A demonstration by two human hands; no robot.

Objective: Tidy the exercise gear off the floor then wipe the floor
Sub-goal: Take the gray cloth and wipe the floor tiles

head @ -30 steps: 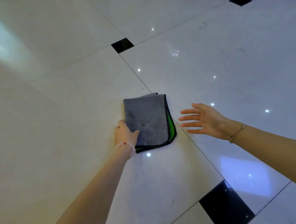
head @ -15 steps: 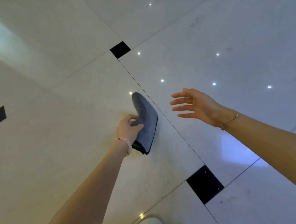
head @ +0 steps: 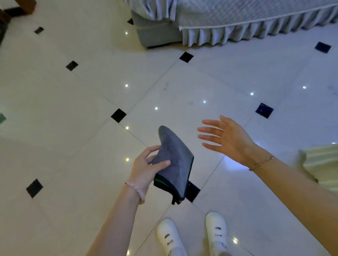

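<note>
Head view, the only one available.

**Change:** a second ago the cloth was lying flat on the tile under the left hand. Now the left hand (head: 146, 166) is holding the cloth (head: 175, 157) in the air, clear of the floor (head: 66, 155). The camera is also sitting much higher, with white shoes (head: 170, 239) showing at the bottom edge, so the person is standing up. I'm reading that as the wipe on this patch ending, or a move to another patch; can't tell which. No exercise gear is showing on the visible floor, so the tidy step is looking done here.

**Fingers:** the left hand is pinching the cloth, with the thumb lying across the near face and the fingers curling behind the folded edge. The right hand (head: 227, 139) is hovering just beside the cloth, fingers spread and straight, touching nothing.

**Materials:**
- The cloth is grey and plush, microfibre by the look, and folded into a thick pad. It has a black-bound edge with a green strip peeking out at the lower corner, and it's drooping limp below the grip.
- The floor is glossy pale tile with small black diamond insets (head: 118, 115) at the joints. It's mirroring ceiling spots, so probably slick, and faint smudges are showing far right.
- A quilted grey cover (head: 255, 7) with a pleated skirt is running along the top.
</note>
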